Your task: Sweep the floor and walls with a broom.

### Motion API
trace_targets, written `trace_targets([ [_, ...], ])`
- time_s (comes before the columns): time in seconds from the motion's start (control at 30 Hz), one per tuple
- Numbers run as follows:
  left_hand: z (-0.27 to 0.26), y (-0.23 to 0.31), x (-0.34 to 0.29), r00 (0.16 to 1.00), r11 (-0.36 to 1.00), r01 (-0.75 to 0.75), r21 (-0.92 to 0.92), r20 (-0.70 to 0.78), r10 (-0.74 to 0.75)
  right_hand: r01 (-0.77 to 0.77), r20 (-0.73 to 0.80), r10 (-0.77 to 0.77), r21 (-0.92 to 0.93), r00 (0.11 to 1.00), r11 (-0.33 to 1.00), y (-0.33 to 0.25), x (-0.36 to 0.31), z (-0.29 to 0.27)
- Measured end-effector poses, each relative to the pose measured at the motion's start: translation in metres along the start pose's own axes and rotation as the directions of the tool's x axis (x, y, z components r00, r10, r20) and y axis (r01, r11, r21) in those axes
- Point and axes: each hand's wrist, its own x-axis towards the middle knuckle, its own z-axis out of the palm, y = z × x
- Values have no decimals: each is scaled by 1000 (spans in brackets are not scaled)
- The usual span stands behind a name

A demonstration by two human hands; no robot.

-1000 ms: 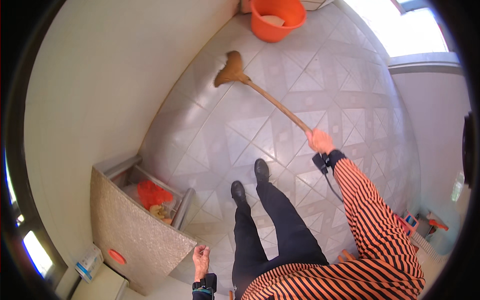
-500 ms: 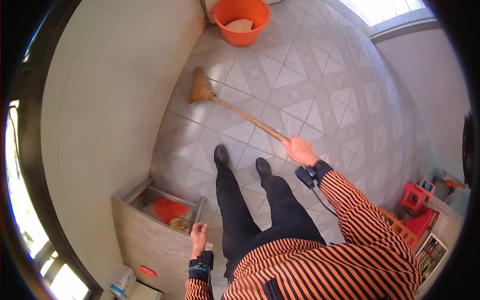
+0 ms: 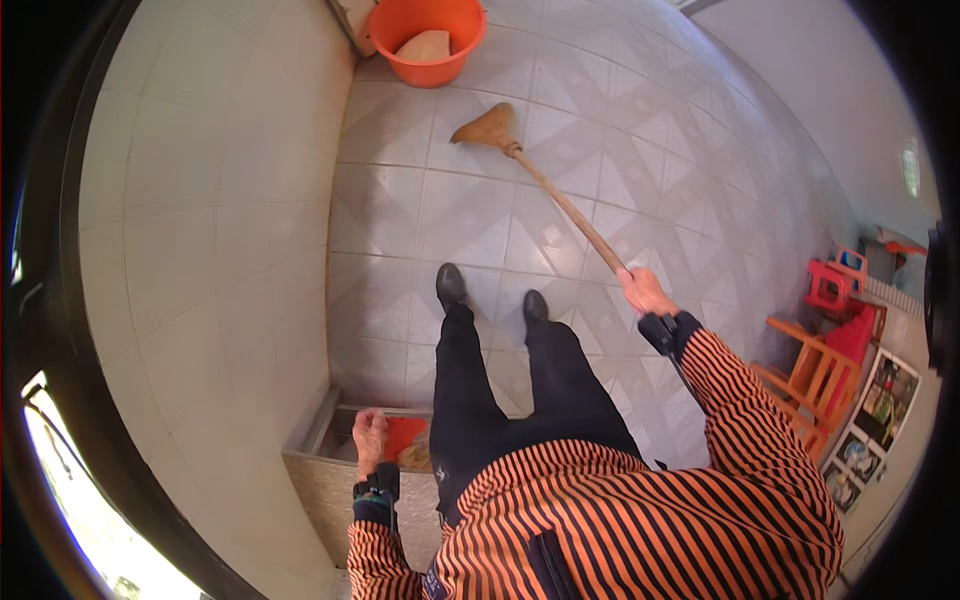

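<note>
Sweeping looks under way: the right grip [image 3: 645,291] is wrapped round the wooden handle of a tan, fan-headed broom [image 3: 568,205], its head over the pale grey tiled floor [image 3: 465,215] near the round orange tub [image 3: 425,74]. No gathered pile shows, so how much remains is unclear. The left grip [image 3: 370,436] is loosely curled; whether its fingers press together, I cannot tell.

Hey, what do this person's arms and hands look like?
The left hand and right hand are gloveless. Orange-and-black striped sleeves end in dark cuffs. Each wrist carries a black, boxy device; a dark cable trails from the right one, and a teal band shows at the left.
</note>
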Motion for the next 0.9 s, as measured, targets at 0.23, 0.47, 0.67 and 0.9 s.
trace_targets([
  [0.23,37,104,37,914,884,-391,255,219,341,-506,130,574,651,809,565,38,-129,16],
  [0.47,207,223,-53,537,371,-832,414,769,348,-341,318,298,940,900,27,72,-122,34],
  [0.67,329,256,-144,95,156,-985,74,987,131,-60,339,231,667,912,-743,65,-96,38],
  [0.9,410,244,-104,159,763,-636,110,987,-10,319,-317,179,948,931,18,27,-21,78],
])
